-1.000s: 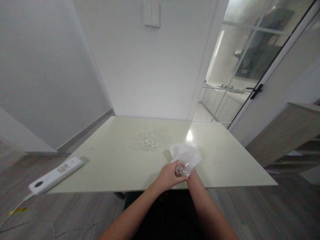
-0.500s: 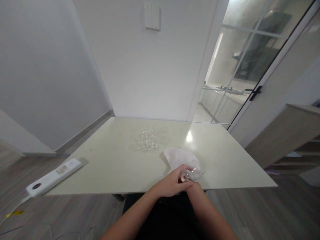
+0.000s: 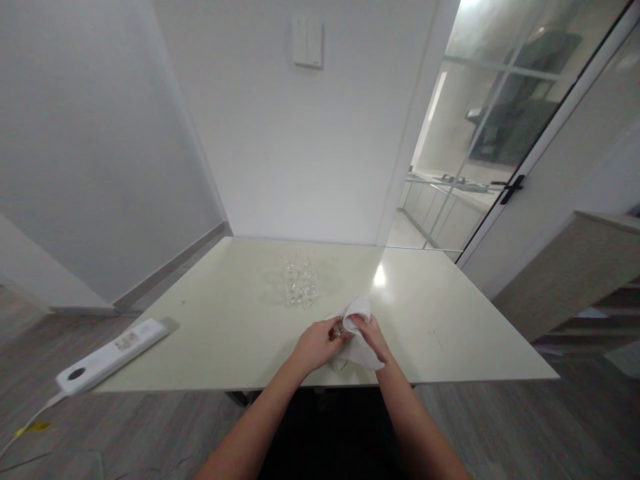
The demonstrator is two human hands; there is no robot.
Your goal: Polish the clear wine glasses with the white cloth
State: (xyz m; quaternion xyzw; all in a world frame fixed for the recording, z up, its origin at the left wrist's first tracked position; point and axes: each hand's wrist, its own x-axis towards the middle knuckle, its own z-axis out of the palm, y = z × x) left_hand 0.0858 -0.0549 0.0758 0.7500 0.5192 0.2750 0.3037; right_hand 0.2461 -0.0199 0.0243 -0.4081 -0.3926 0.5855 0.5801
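Observation:
Both my hands meet above the near edge of a pale table [image 3: 215,320]. My left hand [image 3: 315,345] is closed around a small clear glass [image 3: 339,328], of which only a sliver shows between the fingers. My right hand [image 3: 371,335] grips a white cloth [image 3: 361,350] that is bunched against the glass and hangs down below my fingers. Several more small clear glasses [image 3: 299,288] stand clustered together farther back near the table's middle.
A white power strip [image 3: 113,351] lies at the table's near left corner, its cable trailing to the floor. A white wall with a switch plate [image 3: 307,42] rises behind the table. A glass door [image 3: 500,147] stands at the right, with a wooden cabinet [image 3: 575,267] beside it.
The cloth lay spread on the table with the glass over it; now my right hand has gathered it up against the glass. Both hands shifted slightly left and away from me.

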